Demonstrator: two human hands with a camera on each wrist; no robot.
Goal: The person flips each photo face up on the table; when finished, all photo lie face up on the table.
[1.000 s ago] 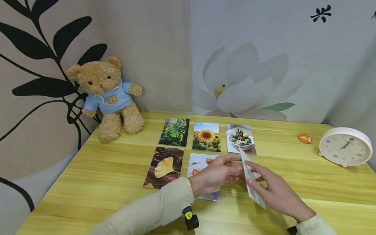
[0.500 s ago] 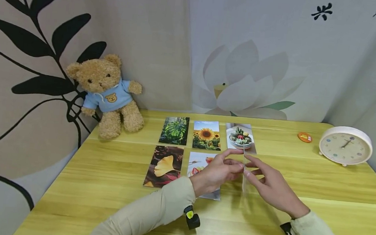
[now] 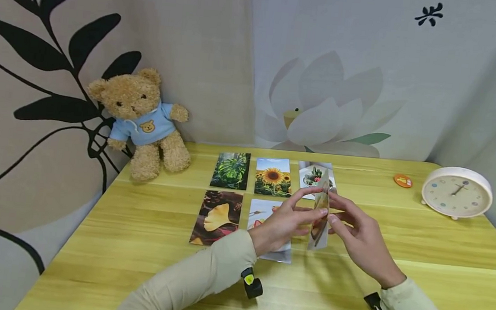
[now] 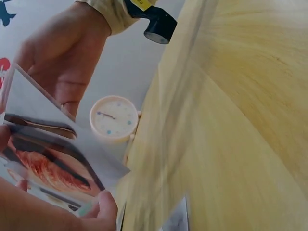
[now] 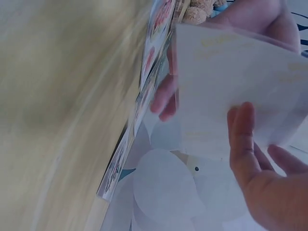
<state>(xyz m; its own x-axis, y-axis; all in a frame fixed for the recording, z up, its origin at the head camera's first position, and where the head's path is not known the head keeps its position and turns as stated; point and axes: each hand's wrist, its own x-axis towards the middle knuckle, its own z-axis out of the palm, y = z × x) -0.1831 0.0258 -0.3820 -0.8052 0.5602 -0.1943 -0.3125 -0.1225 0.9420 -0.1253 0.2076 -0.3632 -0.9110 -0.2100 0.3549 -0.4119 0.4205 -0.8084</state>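
Note:
A photo card stands nearly upright between both hands, just over the table. My left hand holds it, with the thumb on the picture side and a finger near the top. In the left wrist view the photo card shows browned food in a dark dish, beside cutlery. My right hand touches its back. Seen from the right wrist, the card's back is white and the right hand's fingertips lie against it. Below the left hand lies a food card, partly covered.
Behind lie a green leaf card, a sunflower card and a cactus card. A ginkgo leaf card lies front left. A teddy bear sits at the left, a clock and orange disc at the right.
The card has turned from its white back facing the head camera, through edge-on, to a slanted view of its picture. The right hand has shifted slightly left.

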